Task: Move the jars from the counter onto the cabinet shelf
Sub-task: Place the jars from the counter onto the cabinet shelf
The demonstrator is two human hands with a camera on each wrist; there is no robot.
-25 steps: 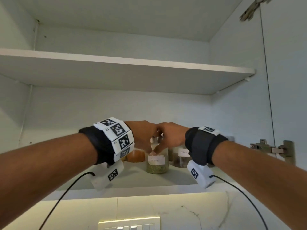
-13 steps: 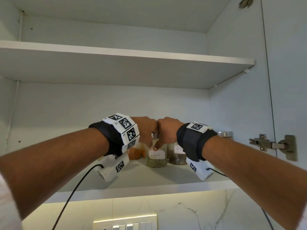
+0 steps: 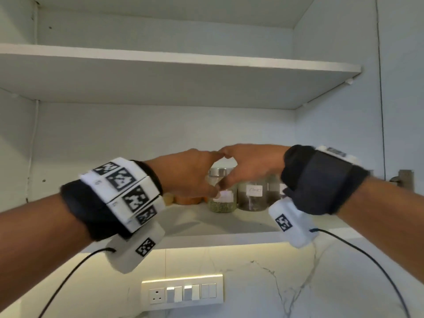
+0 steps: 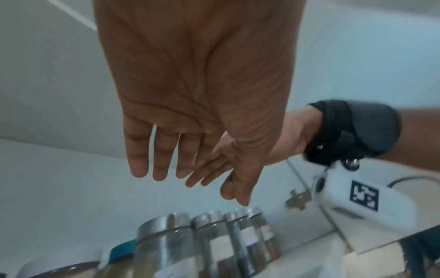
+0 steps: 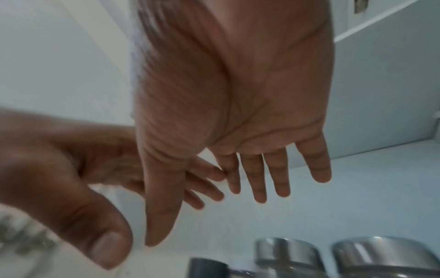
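Both of my hands hover over a row of glass jars on the lower cabinet shelf (image 3: pixel 206 226). The left hand (image 3: pixel 192 175) and right hand (image 3: pixel 247 166) meet at the fingertips, and neither holds anything. In the left wrist view the left hand (image 4: pixel 166 159) has straight fingers above steel lids (image 4: pixel 166 225). The right hand (image 5: pixel 238 188) is spread the same way over two steel lids (image 5: pixel 285 250). Under the hands stands a labelled jar of green herbs (image 3: pixel 221 203). A jar labelled "Cloves" (image 3: pixel 252 196) is on its right and an orange-filled jar (image 3: pixel 188 199) on its left.
An upper shelf (image 3: pixel 183 63) hangs above the hands. The cabinet's right wall carries a metal hinge (image 3: pixel 401 179). Another jar (image 3: pixel 274 187) is partly hidden behind my right wrist. A switch panel (image 3: pixel 182 292) sits on the marble wall below the shelf.
Both hands were curled over the top of the green herb jar. They have now come off it and spread, and the jar stands alone on the shelf.
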